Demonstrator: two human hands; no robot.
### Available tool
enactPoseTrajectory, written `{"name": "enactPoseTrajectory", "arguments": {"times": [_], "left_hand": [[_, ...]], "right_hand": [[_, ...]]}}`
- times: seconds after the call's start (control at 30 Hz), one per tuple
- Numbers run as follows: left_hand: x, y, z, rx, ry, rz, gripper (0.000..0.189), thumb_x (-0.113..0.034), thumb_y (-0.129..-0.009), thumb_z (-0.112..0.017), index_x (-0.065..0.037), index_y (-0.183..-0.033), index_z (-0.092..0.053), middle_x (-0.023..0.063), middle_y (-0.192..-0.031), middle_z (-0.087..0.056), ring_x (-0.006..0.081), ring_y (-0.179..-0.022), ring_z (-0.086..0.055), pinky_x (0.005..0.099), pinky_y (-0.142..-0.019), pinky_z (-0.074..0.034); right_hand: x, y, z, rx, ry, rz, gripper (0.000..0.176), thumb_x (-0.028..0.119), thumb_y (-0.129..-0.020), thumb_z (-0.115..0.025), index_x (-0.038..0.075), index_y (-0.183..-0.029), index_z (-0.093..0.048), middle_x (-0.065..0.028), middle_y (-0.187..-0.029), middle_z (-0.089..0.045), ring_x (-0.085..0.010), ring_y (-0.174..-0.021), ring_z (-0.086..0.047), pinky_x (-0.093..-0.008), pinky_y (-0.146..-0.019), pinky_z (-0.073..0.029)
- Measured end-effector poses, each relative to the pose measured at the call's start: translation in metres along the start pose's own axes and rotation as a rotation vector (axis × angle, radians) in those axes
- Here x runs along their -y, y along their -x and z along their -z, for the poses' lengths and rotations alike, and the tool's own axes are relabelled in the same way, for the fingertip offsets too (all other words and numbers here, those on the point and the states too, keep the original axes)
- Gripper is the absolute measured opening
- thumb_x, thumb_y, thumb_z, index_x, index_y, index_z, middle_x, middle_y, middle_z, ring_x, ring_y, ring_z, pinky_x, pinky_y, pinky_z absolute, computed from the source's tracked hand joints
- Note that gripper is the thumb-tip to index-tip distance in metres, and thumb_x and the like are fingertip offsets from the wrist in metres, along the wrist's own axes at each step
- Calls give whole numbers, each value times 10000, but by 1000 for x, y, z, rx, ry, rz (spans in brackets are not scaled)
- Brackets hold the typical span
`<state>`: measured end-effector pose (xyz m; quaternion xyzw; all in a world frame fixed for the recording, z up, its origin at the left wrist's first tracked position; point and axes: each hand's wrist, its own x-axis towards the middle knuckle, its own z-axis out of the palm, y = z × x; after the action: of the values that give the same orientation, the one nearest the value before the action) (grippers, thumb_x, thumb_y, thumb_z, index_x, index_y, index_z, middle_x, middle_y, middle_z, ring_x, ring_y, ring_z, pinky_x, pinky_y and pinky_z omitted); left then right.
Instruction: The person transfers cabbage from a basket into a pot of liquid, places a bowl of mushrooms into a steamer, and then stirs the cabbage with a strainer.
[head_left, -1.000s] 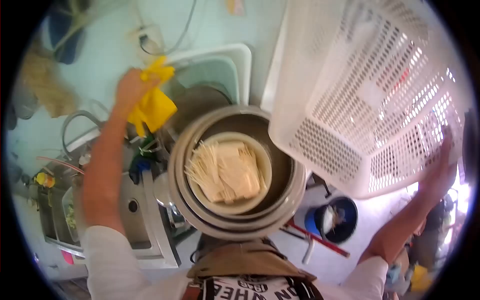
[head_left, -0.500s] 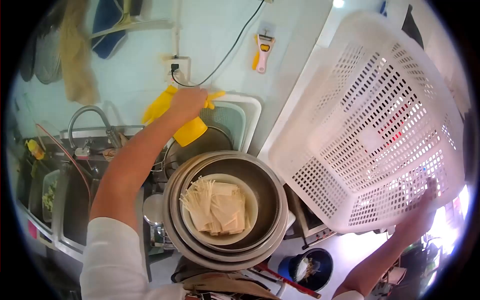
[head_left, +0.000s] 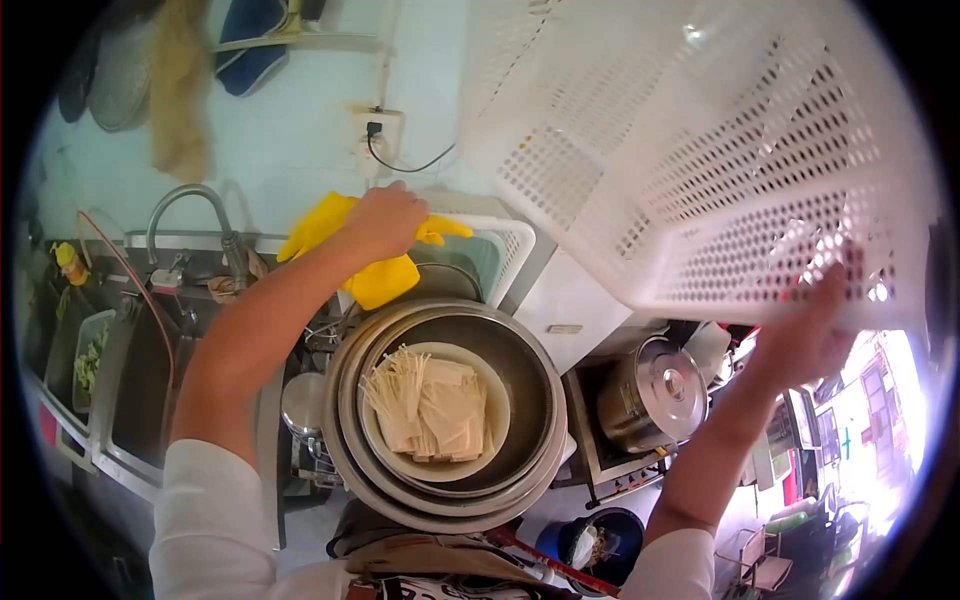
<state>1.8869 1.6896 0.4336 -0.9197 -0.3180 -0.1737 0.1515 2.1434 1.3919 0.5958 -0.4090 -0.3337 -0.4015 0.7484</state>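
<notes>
My left hand (head_left: pixel 388 218) is closed around a pair of yellow rubber gloves (head_left: pixel 385 280), above the back of the stacked metal basins. My right hand (head_left: pixel 815 335) grips the near lower edge of a big white perforated plastic basket (head_left: pixel 735 240), which is tilted up at the upper right. In front of me, nested metal basins (head_left: pixel 540 440) hold a pale bowl (head_left: pixel 500 385). Enoki mushrooms (head_left: pixel 395 395) and flat pale sheets (head_left: pixel 452 405) lie inside that bowl. Behind the basins, a white-rimmed basket (head_left: pixel 515 240) stands close to the gloves.
At left is a metal sink (head_left: pixel 140 400) with a curved faucet (head_left: pixel 190 195). A lidded steel pot (head_left: pixel 655 395) stands on the stove at right. Below it, a dark blue bucket (head_left: pixel 615 545) is on the floor. A plug and cord (head_left: pixel 375 140) are on the wall.
My right hand has raised the white basket up and to the left, uncovering the lidded pot and stove. My left hand stays over the basins with the gloves.
</notes>
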Motion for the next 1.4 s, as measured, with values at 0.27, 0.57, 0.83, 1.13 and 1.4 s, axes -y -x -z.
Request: {"name": "enactPoseTrajectory", "arguments": {"times": [0.27, 0.57, 0.83, 1.13, 1.4], "left_hand": [[19, 8, -25, -210, 27, 23, 163, -102, -758, -566, -58, -911, -601, 111, -911, -613, 300, -897, -594, 418, -742, -499], [77, 95, 9, -417, 449, 670, 298, -160, -758, -596, -10, -1014, -618, 188, -956, -645, 351, -914, -611, 416, -774, -493], [80, 155, -26, 141, 447, 647, 517, -448, -686, -683, 3, -938, -660, 213, -930, -657, 381, -863, -627, 426, -769, -505], [38, 113, -89, 378, 270, 634, 530, -491, -634, -741, -37, -902, -690, 170, -925, -675, 325, -875, -649, 422, -764, -515], [45, 91, -140, 445, 297, 522, 350, -312, -696, -727, -49, -924, -693, 140, -937, -682, 299, -892, -656, 416, -756, -522]], "right_hand": [[-36, 32, -32, 93, 2, -86, 243, 164, -868, -668, -14, -1032, -670, -85, -911, -686, -125, -689, -616, -228, -566, -500], [-103, -23, 15, 230, 354, 278, 364, 255, -839, -684, 11, -1103, -630, -74, -925, -673, -145, -739, -630, -267, -600, -517], [-127, -37, 42, 288, 944, 693, 533, 89, -800, -575, 304, -1286, -541, -109, -1075, -654, -235, -905, -666, -332, -720, -566], [-23, 15, -6, 118, 69, -262, 474, 189, -813, -706, -41, -1197, -550, -126, -1083, -617, -212, -859, -654, -307, -647, -603], [-20, 24, -12, 140, 121, -268, 374, 149, -867, -639, -28, -1188, -569, -122, -1124, -609, -197, -905, -643, -307, -729, -587]]}}
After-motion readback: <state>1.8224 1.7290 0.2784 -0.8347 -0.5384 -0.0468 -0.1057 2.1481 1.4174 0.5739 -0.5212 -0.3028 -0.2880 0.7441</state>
